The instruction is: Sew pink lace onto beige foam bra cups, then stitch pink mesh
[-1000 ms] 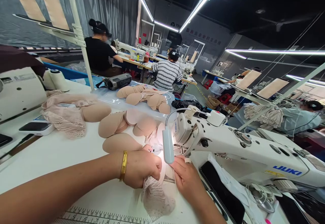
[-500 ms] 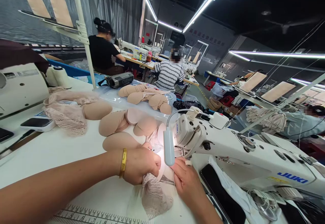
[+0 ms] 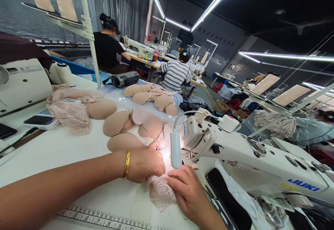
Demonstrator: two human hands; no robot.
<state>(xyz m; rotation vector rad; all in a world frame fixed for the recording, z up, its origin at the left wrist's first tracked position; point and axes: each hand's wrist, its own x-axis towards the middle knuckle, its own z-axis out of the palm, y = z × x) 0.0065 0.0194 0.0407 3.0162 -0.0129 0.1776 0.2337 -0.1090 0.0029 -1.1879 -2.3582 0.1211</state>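
Observation:
Beige lace fabric (image 3: 162, 194) lies on the white table below the sewing machine's head, its loose end pointing towards me. My left hand (image 3: 146, 162), with a gold bangle at the wrist, is closed, fingers curled down over the lace's upper part. The fingertips are partly hidden. On the lace's right edge rests my right hand (image 3: 186, 188), fingers stretched out and fairly flat. Just above it hangs a small gooseneck lamp (image 3: 175, 150), lighting the cloth. The JUKI sewing machine (image 3: 235, 153) stands to the right; its needle is hidden behind the lamp.
Beige cup pads (image 3: 117, 123) lie in stacks beyond my left hand, with more pads (image 3: 163, 102) on a clear plastic sheet behind. A printed ruler (image 3: 104, 219) runs along the front. A black phone (image 3: 227, 195) lies under the machine arm. Two co-workers (image 3: 176, 71) sit further back.
My right hand has shifted left over the lace, its fingertips now nearer my left hand. The lace's loose end has drawn up a little, away from me. The view has tilted slightly.

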